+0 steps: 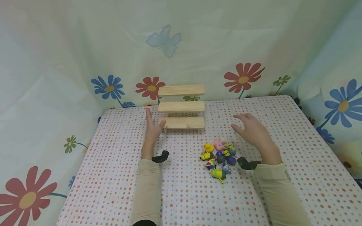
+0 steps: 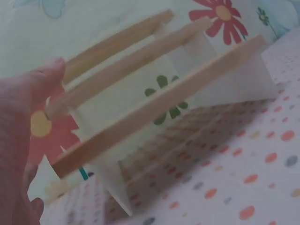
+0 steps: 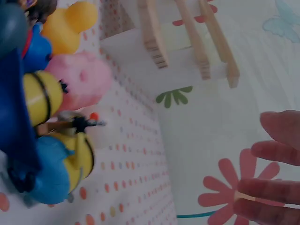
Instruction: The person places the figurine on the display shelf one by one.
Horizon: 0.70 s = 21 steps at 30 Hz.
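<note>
A three-step wooden rack (image 1: 181, 106) with pale planks stands at the back of the table. Just left of its lowest plank is my left hand (image 1: 152, 130), thumb and fingers spread, holding nothing. In the left wrist view that hand (image 2: 18, 112) is beside the plank ends; whether it touches them I cannot tell. My right hand (image 1: 254, 131) hovers to the right of the rack with loosely bent fingers and nothing in them. Small toy figures lie in a pile between the hands, among them a pink pig (image 1: 218, 144), a yellow duck (image 1: 209, 147) and several yellow minion figures (image 1: 218, 174).
A dotted cloth (image 1: 186, 201) covers the table. Behind it hangs a flower-printed curtain (image 1: 198, 40), close to the rack's back. Dark wrist straps with camera mounts (image 1: 248, 164) sit at both cuffs, the right one near the pile.
</note>
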Tool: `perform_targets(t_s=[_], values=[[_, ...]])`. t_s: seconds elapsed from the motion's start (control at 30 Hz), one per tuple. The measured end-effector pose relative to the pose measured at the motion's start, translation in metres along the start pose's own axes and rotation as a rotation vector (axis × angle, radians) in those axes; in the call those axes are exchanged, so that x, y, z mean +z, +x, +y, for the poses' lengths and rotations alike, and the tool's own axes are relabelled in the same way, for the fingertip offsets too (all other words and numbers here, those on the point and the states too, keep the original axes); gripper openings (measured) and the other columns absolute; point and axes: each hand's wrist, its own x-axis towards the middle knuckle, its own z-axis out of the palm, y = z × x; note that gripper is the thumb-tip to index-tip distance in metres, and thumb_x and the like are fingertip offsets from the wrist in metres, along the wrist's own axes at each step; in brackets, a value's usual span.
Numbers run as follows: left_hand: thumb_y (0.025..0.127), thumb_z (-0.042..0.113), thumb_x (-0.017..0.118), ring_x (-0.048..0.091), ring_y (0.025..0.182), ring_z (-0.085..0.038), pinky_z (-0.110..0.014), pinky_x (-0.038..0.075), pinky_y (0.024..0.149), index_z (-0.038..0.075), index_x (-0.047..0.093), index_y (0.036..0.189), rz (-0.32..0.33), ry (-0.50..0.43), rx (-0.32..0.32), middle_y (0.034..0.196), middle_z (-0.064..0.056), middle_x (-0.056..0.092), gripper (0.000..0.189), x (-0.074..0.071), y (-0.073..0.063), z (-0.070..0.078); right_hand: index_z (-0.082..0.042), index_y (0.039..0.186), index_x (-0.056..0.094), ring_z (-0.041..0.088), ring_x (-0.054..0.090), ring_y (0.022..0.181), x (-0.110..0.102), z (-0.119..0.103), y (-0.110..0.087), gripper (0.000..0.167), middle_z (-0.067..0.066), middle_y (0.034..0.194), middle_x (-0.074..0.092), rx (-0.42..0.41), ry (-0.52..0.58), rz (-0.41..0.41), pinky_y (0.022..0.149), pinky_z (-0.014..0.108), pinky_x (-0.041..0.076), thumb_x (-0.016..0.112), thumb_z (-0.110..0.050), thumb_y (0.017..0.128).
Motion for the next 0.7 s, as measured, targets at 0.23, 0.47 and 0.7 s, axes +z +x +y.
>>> perform_targets(t_s=[0.23, 0.47, 0.7], values=[[0.083, 0.048, 0.069, 0.004, 0.149, -0.020, -0.046, 0.017, 0.119, 0.025, -0.010, 0.153, -0.140, -0.009, -0.111, 0.161, 0.000, -0.004, 0.108, 0.004, -0.011, -0.022, -0.001, 0.131, 0.053, 0.036, 0.059, 0.101, 0.023, 0.001, 0.008, 0.045, 0.023, 0.116, 0.060, -0.096, 0.009, -0.169, 0.081, 0.051, 0.051, 0.059, -0.026, 0.094], [0.080, 0.037, 0.076, 0.015, 0.147, -0.029, -0.045, 0.026, 0.116, 0.013, 0.002, 0.154, -0.167, 0.030, -0.095, 0.161, -0.011, 0.002, 0.107, 0.009, -0.012, -0.030, 0.001, 0.123, 0.059, 0.020, 0.059, 0.079, 0.039, -0.010, 0.012, 0.039, 0.016, 0.100, 0.064, -0.122, 0.015, -0.329, 0.067, 0.037, 0.052, 0.063, -0.022, 0.092], [0.080, 0.030, 0.077, 0.021, 0.145, -0.031, -0.046, 0.031, 0.113, 0.012, 0.013, 0.153, -0.155, 0.034, -0.063, 0.160, -0.010, 0.010, 0.099, 0.011, -0.009, -0.032, 0.000, 0.113, 0.065, 0.018, 0.058, 0.077, 0.049, -0.013, 0.015, 0.032, 0.012, 0.095, 0.063, -0.137, 0.017, -0.383, 0.068, 0.037, 0.052, 0.066, -0.021, 0.089]])
